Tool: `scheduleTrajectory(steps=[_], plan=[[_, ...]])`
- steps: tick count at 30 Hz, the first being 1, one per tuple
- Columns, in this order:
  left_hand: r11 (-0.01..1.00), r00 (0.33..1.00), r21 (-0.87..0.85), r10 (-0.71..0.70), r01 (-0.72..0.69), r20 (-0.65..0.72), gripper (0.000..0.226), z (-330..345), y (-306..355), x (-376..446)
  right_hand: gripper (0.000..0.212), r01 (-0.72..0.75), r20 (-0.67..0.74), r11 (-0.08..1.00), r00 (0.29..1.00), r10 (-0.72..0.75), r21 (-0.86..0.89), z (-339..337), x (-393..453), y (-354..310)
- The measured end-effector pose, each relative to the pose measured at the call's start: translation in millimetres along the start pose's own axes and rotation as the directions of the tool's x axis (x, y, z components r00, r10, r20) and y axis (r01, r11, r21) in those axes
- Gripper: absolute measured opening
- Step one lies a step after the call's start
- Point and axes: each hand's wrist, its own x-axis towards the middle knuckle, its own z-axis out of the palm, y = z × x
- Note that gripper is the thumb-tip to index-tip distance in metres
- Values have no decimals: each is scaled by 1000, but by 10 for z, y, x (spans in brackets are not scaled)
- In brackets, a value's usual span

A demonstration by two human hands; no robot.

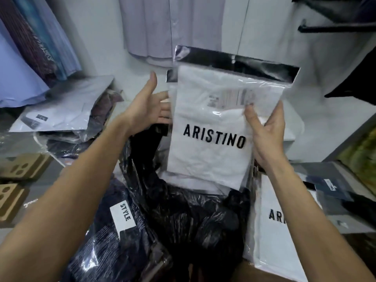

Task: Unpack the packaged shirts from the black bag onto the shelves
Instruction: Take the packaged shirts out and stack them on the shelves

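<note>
Obs.: white shelf (293, 110) runs across in front of me, pale hanging shirts (171, 27) on the wall above it. Black bag (193, 216) sits open and crumpled directly below my forearms, between the piles. I hold a white packaged shirt (211, 127) upright above the bag's mouth; clear sleeve, black header strip on top, "ARISTINO" printed across the front, at least one more pack pressed flat behind it. Right hand (266, 135) grips the pack's right edge, thumb on the front face, fingers wrapped behind. Left hand (150, 106) is at the pack's left edge, palm open and turned inward, thumb pointing up, fingers straight and disappearing behind the pack; cannot tell how firmly they press it. A second white ARISTINO pack (270, 231) lies flat at lower right, partly under my right forearm. Dark packaged shirt with a white "STYLE" tag (122, 218) lies at lower left, under my left forearm. A stack of packaged shirts (67, 110) rests on the shelf at left, pale one on top.
</note>
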Motion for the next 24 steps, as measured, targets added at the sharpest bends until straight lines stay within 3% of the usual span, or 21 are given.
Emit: scheduleTrajectory(steps=[3, 6, 9, 12, 14, 16, 18, 21, 24], plan=[[989, 999, 150, 16, -20, 30, 36, 430, -297, -73, 48, 11, -121, 996, 993, 0, 92, -92, 158, -108], [1000, 996, -26, -17, 15, -82, 45, 800, -563, 8, 61, -86, -133, 989, 986, 102, 121, -228, 242, -168], [994, 991, -107, -20, 6, -129, 44, 1069, -706, 94, 80, -265, -10, 964, 964, 266, 18, -596, 195, -86], [995, 993, -80, -71, 64, -92, 55, 1395, -866, 147, 54, -358, 77, 921, 925, 372, -152, -1018, -41, 136], [994, 993, -2, -110, 110, -46, 62, 1653, -955, 202, 51, -372, -13, 913, 927, 376, -167, -1268, -212, 250], [992, 992, -22, -125, 125, -6, 45, 1951, -1059, 249, 58, -413, -144, 899, 908, 393, -147, -1539, -387, 377], [987, 983, -41, -156, 153, -92, 27, 2264, -1185, 313, 52, -482, -248, 871, 859, 447, -99, -1822, -548, 517], [964, 963, 154, -184, 215, -197, 30, 2660, -1554, 449, 41, -558, -281, 824, 810, 516, -96, -2162, -789, 707], [903, 975, 369, -194, 221, -108, 53, 2945, -1975, 450, 42, -573, -329, 800, 801, 500, -178, -2503, -954, 1021]])
